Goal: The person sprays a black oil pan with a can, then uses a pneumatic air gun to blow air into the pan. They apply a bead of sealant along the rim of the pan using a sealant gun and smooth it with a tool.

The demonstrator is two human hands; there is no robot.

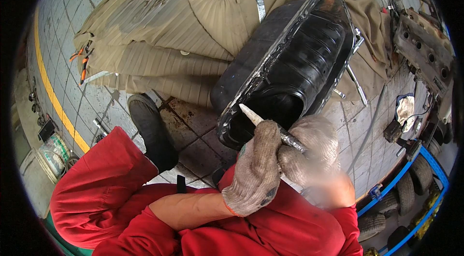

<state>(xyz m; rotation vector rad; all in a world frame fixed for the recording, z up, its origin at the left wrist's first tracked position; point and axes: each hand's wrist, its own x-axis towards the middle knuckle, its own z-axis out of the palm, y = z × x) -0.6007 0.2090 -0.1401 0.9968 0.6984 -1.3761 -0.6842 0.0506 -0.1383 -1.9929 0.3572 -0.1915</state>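
A black engine oil pan (309, 58) lies tilted on a brown cloth, its hollow side facing up and to the right. Its rim carries an uneven dark and grey layer. My left hand (253, 174), in a dirty knitted glove, is closed round the front of a sealant tube (294, 141) with a white cone nozzle (250, 115). The nozzle tip sits over the pan's near left rim; whether it touches cannot be made out. My right hand (311, 142), also gloved, grips the tube's crumpled silver rear end. A blur covers part of this hand and wrist.
Orange-handled pliers (84, 66) lie on the cloth (203, 58) at left. Ratchet tools (356, 87) rest beside the pan's right side. A metal engine part (425, 50) stands at far right, above tyres (421, 176) and a blue frame (437, 171). A bucket (54, 157) is at left.
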